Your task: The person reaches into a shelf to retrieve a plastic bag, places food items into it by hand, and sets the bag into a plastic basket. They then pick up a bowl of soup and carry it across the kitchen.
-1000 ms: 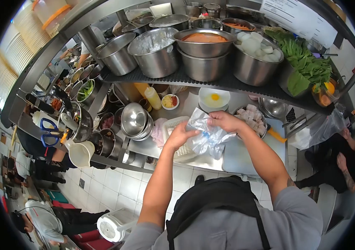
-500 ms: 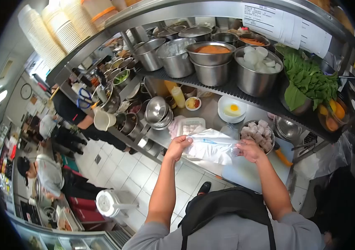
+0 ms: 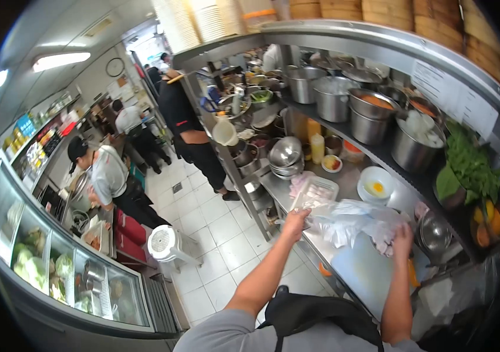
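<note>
Leftmost, lower left of the frame: glass-fronted cabinet [image 3: 65,264], cabbages among its contents. Beside it, left of centre: co-worker in a dark cap and light shirt [image 3: 109,176], leaning over a counter; white plastic stool [image 3: 165,243] on the tiled floor; second co-worker in black [image 3: 182,117], standing farther back, upper left of centre.

Centre: stacked metal bowls [image 3: 286,155], nested. Just below them, left hand [image 3: 297,223], fingers pressed together, pinching the left end of the plastic bag. Then squeeze bottle [image 3: 317,148], upright, pale yellow; white basket [image 3: 317,192], contents pale, behind the bag. Plastic bag [image 3: 350,223], one, thin and translucent, crumpled, stretched between both hands over the steel worktop [image 3: 348,176], right of centre. Cutting board [image 3: 355,270], pale blue, below the bag.

Right of centre: white bowl [image 3: 376,186], yellow yolk-like spot inside; right hand [image 3: 402,237], at the bag's right end, fingers bent, cannot tell whether pinching. Far right: leafy greens [image 3: 470,161], on the shelf.
</note>
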`<state>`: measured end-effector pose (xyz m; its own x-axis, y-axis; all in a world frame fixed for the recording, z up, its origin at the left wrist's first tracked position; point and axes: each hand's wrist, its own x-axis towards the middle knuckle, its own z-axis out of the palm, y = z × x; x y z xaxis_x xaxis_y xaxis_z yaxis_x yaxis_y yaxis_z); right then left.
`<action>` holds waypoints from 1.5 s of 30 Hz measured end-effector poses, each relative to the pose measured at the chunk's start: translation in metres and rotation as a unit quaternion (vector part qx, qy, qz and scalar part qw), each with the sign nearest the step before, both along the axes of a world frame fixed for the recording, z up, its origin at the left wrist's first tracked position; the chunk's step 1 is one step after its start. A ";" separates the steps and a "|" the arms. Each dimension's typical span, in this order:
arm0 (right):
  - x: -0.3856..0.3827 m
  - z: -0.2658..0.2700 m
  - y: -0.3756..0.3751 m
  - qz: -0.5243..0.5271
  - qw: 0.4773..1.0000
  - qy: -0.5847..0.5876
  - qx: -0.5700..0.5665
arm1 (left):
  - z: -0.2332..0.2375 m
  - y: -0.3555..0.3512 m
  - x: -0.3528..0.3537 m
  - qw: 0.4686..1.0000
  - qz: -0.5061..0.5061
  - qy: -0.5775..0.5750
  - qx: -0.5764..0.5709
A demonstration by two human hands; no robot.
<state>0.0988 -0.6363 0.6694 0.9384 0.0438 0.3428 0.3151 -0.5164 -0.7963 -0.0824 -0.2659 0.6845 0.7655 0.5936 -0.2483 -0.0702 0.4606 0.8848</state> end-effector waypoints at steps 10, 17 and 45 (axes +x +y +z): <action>-0.092 0.064 -0.070 0.119 0.931 0.234 0.254 | 0.003 -0.100 0.105 0.732 -0.102 0.059 0.671; -0.133 0.036 -0.127 0.147 0.959 0.151 0.191 | -0.088 -0.091 0.146 0.486 -0.121 0.225 0.836; -0.131 0.117 0.061 0.444 0.865 0.220 -0.074 | 0.040 -0.147 -0.071 0.991 -0.066 0.031 0.108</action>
